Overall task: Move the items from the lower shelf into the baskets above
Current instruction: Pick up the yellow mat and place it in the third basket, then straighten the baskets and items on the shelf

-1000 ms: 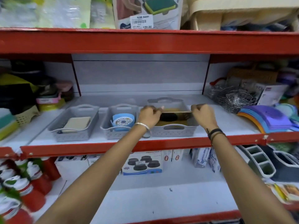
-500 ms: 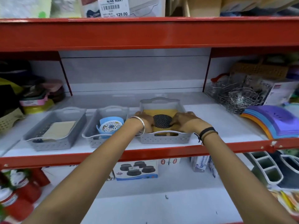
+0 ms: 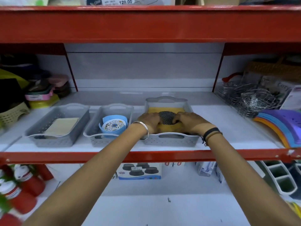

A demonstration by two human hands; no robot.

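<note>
While hands (image 3: 169, 122) press yellow pack (image 3: 164, 110) inside right basket (image 3: 169, 141), shelf edge near.

Retail shop, likely housewares: red steel shelving (image 3: 146, 23), price tag (image 3: 125, 1) reading 129.00, boxed goods (image 3: 140, 171), stacked wire baskets (image 3: 247, 98), grey plastic baskets (image 3: 57, 128).

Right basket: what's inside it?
The right basket holds a yellow pack with a round black mesh piece on top. The left hand and right hand cover its near part, so anything under them or the pack is hidden.
</note>
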